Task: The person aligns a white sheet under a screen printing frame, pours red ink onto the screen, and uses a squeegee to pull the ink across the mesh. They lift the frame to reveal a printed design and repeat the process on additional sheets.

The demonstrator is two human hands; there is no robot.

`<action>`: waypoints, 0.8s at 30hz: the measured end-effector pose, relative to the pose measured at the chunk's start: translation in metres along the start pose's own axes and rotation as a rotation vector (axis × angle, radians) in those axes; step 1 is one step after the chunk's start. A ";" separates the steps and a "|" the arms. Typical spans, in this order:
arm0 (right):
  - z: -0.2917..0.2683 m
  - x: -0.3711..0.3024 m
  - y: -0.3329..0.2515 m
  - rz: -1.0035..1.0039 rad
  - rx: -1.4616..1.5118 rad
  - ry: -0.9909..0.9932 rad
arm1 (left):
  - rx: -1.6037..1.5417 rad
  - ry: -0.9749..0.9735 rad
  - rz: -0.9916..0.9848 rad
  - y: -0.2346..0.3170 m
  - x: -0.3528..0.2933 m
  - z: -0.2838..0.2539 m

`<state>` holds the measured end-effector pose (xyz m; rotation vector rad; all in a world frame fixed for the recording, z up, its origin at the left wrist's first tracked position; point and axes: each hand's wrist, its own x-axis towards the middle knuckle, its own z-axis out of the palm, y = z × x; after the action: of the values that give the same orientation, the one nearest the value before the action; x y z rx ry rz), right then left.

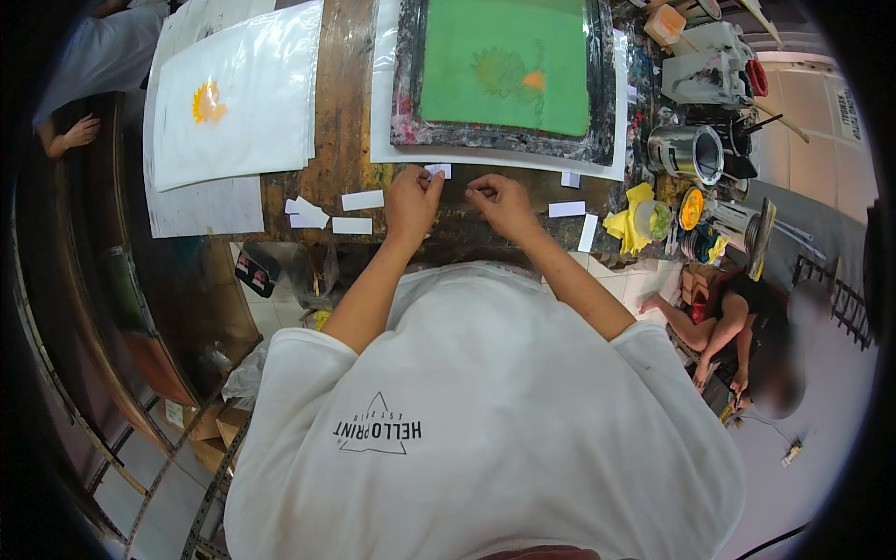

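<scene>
At the table's near edge, just below a screen-printing frame, my left hand (pixel 413 201) is closed with thumb and forefinger at a small white paper slip (pixel 442 172). My right hand (pixel 504 203) is beside it, fingertips pinched together; whatever they hold, if anything, is too small to make out. The screen-printing frame (pixel 499 70) has green mesh, a stained dark border and a faint sunflower-like design with an orange patch. White sheeting (pixel 611 163) shows beneath it. More white slips lie to the left (pixel 362 200) and right (pixel 567 209) of my hands.
Stacked white sheets (pixel 252 121) at left carry a yellow-orange print. A metal can (pixel 686 154), yellow cloth (pixel 637 217) and orange-filled tub (pixel 691 209) crowd the right edge. One person's hand (pixel 81 131) shows at far left; another person (pixel 733 327) sits low at right.
</scene>
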<state>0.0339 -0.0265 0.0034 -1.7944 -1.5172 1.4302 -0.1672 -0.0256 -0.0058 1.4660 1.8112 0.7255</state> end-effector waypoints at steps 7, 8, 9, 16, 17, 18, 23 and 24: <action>-0.012 -0.025 0.009 -0.064 0.069 0.041 | 0.118 0.009 0.169 -0.004 -0.001 -0.003; -0.020 -0.032 0.011 -0.096 0.036 0.092 | 0.104 0.064 0.164 -0.018 0.002 -0.002; -0.026 -0.038 0.015 -0.132 0.008 0.141 | 0.111 0.128 0.238 -0.014 0.006 -0.008; -0.091 -0.059 0.060 0.020 0.040 0.677 | 0.343 0.283 0.431 -0.048 0.062 -0.026; -0.109 -0.056 0.069 -0.016 0.003 0.740 | 0.273 0.292 0.423 -0.057 0.069 -0.026; -0.126 -0.051 0.077 -0.050 -0.034 0.808 | 0.200 0.296 0.419 -0.062 0.074 -0.029; -0.177 -0.024 0.099 -0.196 -0.519 0.853 | 0.455 0.091 0.499 -0.060 0.098 -0.050; -0.181 -0.020 0.107 -0.188 -0.522 0.829 | 0.476 0.056 0.514 -0.060 0.101 -0.051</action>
<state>0.2446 -0.0257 -0.0003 -2.0583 -1.5711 0.1097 -0.2561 0.0603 -0.0383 2.2966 1.7339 0.5955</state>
